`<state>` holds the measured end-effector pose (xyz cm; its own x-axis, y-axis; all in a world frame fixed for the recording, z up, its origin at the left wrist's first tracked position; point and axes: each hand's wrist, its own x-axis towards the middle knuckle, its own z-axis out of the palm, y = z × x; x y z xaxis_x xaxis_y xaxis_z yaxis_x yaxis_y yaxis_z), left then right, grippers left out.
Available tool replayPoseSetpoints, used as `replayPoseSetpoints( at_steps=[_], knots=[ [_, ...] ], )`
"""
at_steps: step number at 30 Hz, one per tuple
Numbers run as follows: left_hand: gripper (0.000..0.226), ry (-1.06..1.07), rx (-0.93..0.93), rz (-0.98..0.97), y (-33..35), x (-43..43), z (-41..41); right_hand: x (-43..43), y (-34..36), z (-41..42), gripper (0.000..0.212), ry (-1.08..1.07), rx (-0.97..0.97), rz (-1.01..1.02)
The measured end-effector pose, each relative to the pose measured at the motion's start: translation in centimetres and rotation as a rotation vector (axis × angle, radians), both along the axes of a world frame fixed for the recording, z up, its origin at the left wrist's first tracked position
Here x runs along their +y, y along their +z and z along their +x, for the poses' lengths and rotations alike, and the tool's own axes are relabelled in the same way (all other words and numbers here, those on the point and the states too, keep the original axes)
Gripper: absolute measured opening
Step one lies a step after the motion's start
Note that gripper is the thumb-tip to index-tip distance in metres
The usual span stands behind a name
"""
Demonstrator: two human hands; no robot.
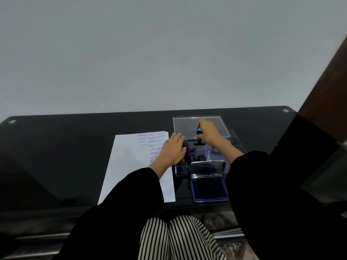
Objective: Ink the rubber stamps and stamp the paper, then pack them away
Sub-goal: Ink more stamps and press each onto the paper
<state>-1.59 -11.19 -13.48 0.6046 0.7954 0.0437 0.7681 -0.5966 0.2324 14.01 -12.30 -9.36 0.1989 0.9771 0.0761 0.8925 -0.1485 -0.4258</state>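
A clear plastic stamp box (207, 150) stands on the black table with several black-handled stamps (191, 157) upright inside it. My right hand (207, 133) grips a black stamp with a blue top (198, 136) just above the box's far end. My left hand (173, 149) rests flat against the box's left side, partly over the white paper (131, 162), which carries purple stamped words. The open blue ink pad (209, 191) lies in front of the box, its lid raised.
The box's clear lid (187, 126) stands tilted up behind the box. The glossy black table (56, 156) ends at a grey wall. A dark wooden post (323, 102) rises at the right. My striped trousers (180, 239) show below the table edge.
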Motion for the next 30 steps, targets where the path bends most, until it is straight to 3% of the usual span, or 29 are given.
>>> replayPoseSetpoints(
  at_steps=[5, 13, 17, 30],
  knots=[
    [0.054, 0.015, 0.041, -0.01, -1.2, 0.5, 0.1, 1.0, -1.5, -0.5, 0.033, -0.05, -0.094, -0.097],
    [0.055, 0.004, 0.035, -0.03, -1.5, 0.5, 0.0, 1.7, -3.0, -1.0, 0.022, -0.046, -0.303, -0.084],
    [0.055, 0.005, 0.016, -0.033, -1.6, 0.6, 0.0, 2.2, -3.0, -1.1, 0.016, -0.038, -0.23, -0.078],
    [0.057, 0.005, -0.051, -0.061, -1.8, 0.7, -0.1, 2.5, -3.5, -2.7, 0.03, -0.106, -0.02, -0.207]
  ],
)
